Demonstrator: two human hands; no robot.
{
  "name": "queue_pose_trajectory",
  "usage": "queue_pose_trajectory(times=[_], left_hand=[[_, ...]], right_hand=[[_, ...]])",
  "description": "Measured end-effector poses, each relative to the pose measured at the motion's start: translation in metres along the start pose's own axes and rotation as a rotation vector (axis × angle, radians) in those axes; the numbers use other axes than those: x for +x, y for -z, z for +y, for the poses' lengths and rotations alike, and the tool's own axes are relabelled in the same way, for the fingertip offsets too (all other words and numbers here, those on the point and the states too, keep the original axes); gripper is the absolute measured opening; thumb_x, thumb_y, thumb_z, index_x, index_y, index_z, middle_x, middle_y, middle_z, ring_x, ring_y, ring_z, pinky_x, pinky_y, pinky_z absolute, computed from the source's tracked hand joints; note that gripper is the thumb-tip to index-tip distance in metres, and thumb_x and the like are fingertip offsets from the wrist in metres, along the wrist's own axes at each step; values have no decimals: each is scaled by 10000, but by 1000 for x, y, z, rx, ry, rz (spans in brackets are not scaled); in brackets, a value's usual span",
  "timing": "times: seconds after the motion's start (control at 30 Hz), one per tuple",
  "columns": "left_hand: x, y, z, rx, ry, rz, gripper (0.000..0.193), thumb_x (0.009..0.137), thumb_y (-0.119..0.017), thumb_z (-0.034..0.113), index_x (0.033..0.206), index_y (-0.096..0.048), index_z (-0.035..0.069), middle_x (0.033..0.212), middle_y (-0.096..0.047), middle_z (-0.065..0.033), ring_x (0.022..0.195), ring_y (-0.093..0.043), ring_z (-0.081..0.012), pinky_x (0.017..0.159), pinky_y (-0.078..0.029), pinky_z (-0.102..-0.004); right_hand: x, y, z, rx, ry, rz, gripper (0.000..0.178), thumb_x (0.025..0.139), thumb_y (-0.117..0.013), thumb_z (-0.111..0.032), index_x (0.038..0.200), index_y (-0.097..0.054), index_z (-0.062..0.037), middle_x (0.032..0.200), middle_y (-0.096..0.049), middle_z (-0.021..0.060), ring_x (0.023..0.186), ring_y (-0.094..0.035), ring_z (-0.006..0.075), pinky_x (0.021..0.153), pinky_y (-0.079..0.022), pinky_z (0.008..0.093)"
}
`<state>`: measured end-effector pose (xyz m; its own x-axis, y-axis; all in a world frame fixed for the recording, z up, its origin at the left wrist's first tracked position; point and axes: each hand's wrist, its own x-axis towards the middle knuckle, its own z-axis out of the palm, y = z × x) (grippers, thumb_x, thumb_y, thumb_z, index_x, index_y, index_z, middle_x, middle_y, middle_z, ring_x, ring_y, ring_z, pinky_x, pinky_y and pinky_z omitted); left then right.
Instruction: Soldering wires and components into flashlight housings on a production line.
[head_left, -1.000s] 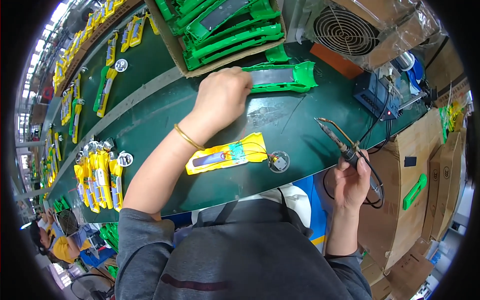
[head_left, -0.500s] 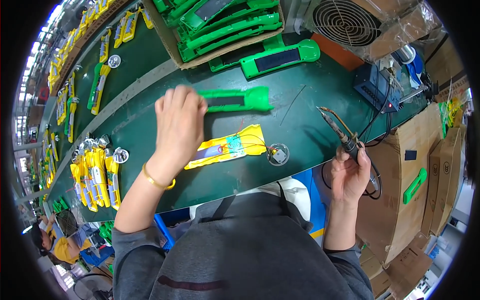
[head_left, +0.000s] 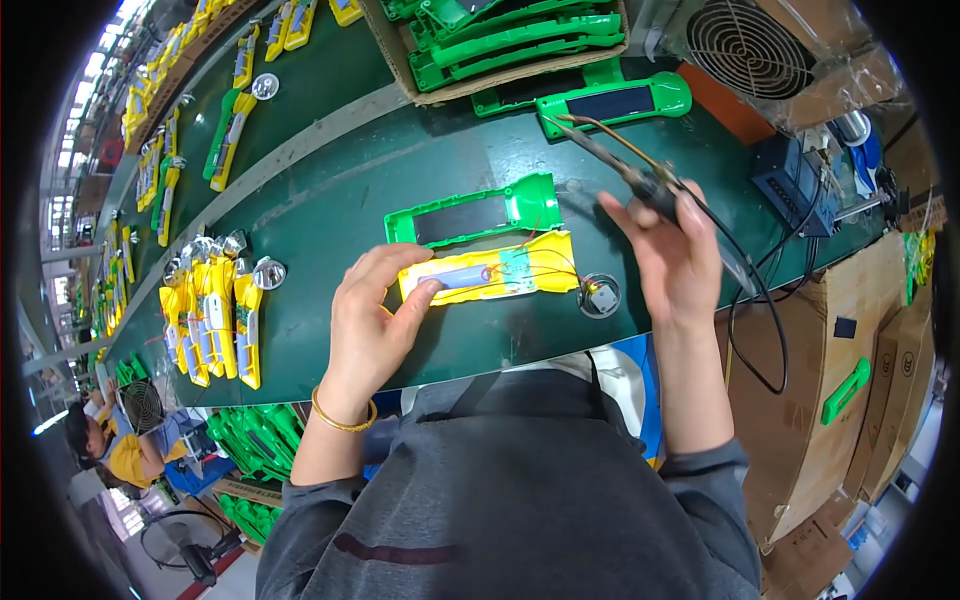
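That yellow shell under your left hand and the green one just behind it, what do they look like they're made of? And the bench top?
Yellow shell: moulded plastic by the look, glossy, with thin walls; wires and a small board sit inside. Green shell: the same kind of shiny plastic, with a dark flat panel set in it, possibly a solar cell. Bench top: a dark green mat, smooth with soft glare, probably rubber or vinyl.
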<state>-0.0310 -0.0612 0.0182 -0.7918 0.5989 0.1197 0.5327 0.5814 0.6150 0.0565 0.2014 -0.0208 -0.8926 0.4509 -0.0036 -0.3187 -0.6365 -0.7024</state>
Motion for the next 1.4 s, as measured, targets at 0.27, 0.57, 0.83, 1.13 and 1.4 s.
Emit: queue_pose_trajectory(times=[0.27, 0.57, 0.83, 1.13, 1.4], left_hand=[[35, -33, 30, -116, -170, 91, 126, 749, -653, 60, 873, -639, 49, 860, -642, -86, 815, -598, -269, 738, -442, -357], [76, -18, 25, -170, -183, 48, 96, 755, -584, -17, 838, -626, 7, 806, -629, -113, 717, -611, -270, 659, -480, -347], [118, -17, 51, 23, -287, -145, 136, 681, -583, 32, 805, -638, 38, 778, -636, -134, 751, -601, -320, 665, -476, -403], [78, -51, 61, 303, -651, -350, 129, 657, -647, 52, 785, -646, 44, 829, -547, -70, 821, -489, -245, 730, -392, -340], [70, -52, 49, -95, -403, -122, 86, 683, -692, 50, 759, -652, 41, 837, -603, -67, 832, -540, -235, 732, -429, -345]], right_hand=[[2, 17, -2, -192, 78, 215, 98, 893, -517, -159, 936, -523, -71, 859, -607, 58, 771, -565, 123, 976, -409, 510], [-29, 23, -31, -77, 193, 255, 152, 877, -550, -204, 928, -561, -61, 802, -593, 63, 800, -539, 180, 1005, -341, 536], [-62, 23, -71, 5, 337, 307, 245, 875, -550, -245, 981, -610, -32, 790, -601, 90, 869, -529, 220, 965, -364, 456], [-56, 13, -43, -5, 225, 294, 206, 883, -535, -237, 992, -559, -64, 781, -555, 61, 786, -499, 175, 844, -421, 404], [-52, 5, -23, -45, 177, 256, 203, 879, -528, -222, 990, -529, -53, 847, -578, 70, 788, -520, 166, 847, -426, 392]])
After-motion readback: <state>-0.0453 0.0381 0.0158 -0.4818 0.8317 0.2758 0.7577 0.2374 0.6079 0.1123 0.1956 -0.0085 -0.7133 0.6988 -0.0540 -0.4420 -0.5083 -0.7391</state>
